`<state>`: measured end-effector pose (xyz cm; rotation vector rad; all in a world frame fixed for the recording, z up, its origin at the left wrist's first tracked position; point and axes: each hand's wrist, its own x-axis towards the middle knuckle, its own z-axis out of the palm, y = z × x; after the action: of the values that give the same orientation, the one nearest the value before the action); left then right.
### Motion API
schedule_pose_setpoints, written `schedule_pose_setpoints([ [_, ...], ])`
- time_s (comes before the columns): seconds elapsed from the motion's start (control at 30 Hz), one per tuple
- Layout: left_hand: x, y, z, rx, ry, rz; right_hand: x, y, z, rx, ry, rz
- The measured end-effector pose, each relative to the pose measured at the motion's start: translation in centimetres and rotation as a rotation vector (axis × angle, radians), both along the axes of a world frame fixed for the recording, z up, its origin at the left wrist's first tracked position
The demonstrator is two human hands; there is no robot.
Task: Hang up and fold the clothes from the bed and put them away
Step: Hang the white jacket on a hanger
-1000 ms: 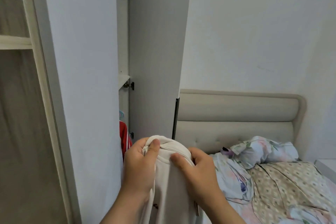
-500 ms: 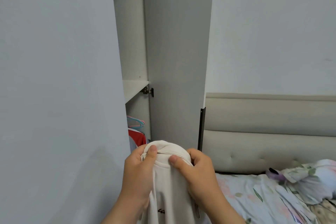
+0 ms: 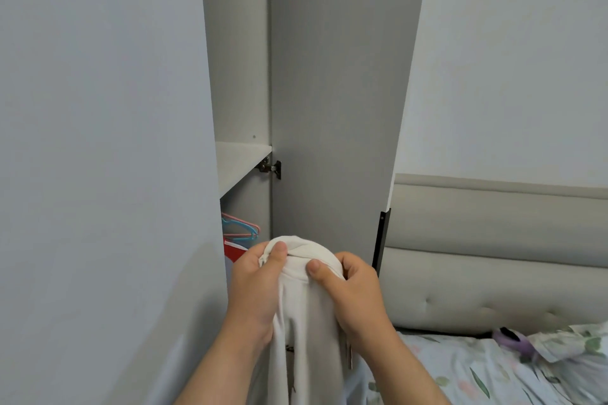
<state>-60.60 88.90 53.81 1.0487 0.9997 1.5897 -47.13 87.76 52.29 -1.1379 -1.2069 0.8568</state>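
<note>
"Grey wardrobe panel [image 3: 98,141] fills everything left of the hands, and a pale wall [image 3: 510,59] rises above and to their right. What stands straight beyond them?"

"An open wardrobe door [image 3: 329,92], with a dark strip [image 3: 381,240] at its lower right edge. Right of the hands runs a padded beige headboard [image 3: 493,256], and below it the bed [image 3: 477,378] under floral bedding."

"And the clothes?"

"A white garment [image 3: 306,322] hangs between the forearms, its top bunched into a rounded knob. The left hand [image 3: 255,289] grips the knob from the left, thumb pressed on top. The right hand [image 3: 355,296] grips it from the right, thumb on the front fold. Both are clamped on the cloth, close together with only fabric between them. It is held in the air before the wardrobe opening, left of the bed."

"Inside the wardrobe?"

"Above and just left of the hands is a white shelf [image 3: 240,161]. Under it are pink and blue hangers [image 3: 241,228], then a red garment [image 3: 232,251] just beyond the left thumb. A metal hinge [image 3: 270,168] sits at the shelf's right end. Low to the right a small purple thing [image 3: 513,339] lies on the bedding; I cannot tell what it is."
</note>
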Motion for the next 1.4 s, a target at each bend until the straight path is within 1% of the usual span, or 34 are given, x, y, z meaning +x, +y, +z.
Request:
schedule_pose_setpoints([
  [0.2,-0.4,4.3,-2.0,-0.002,-0.044,0.048,0.1,4.6,-0.7,-0.007,-0.020,0.007],
  [0.4,-0.2,9.1,-4.2,-0.055,-0.028,0.116,-0.1,9.9,-2.6,-0.051,0.028,0.054],
  [0.6,0.3,14.8,-7.8,-0.190,-0.047,0.239,0.3,17.1,-6.2,-0.114,0.021,0.171],
  [0.67,0.1,16.2,-9.3,-0.246,-0.004,0.301,0.3,19.4,-8.1,-0.130,-0.006,0.225],
  [0.83,-0.6,19.3,-12.0,-0.284,0.054,0.464,-0.7,24.8,-11.4,-0.153,-0.089,0.409],
  [0.93,-1.2,20.9,-12.7,-0.258,0.124,0.515,-1.8,27.8,-12.4,-0.153,-0.092,0.502],
  [1.03,-2.1,22.2,-13.2,-0.256,0.163,0.616,-2.8,31.4,-12.9,-0.167,-0.069,0.463],
  [1.2,-3.3,23.3,-14.2,-0.284,0.090,0.648,-6.1,37.3,-13.7,-0.174,-0.254,0.410],
  [1.27,-3.8,23.6,-14.4,-0.297,0.091,0.680,-7.6,38.9,-14.5,-0.173,-0.309,0.412],
  [1.4,-4.0,23.9,-14.6,-0.336,0.103,0.717,-9.9,40.9,-15.9,-0.135,-0.547,0.434],
])
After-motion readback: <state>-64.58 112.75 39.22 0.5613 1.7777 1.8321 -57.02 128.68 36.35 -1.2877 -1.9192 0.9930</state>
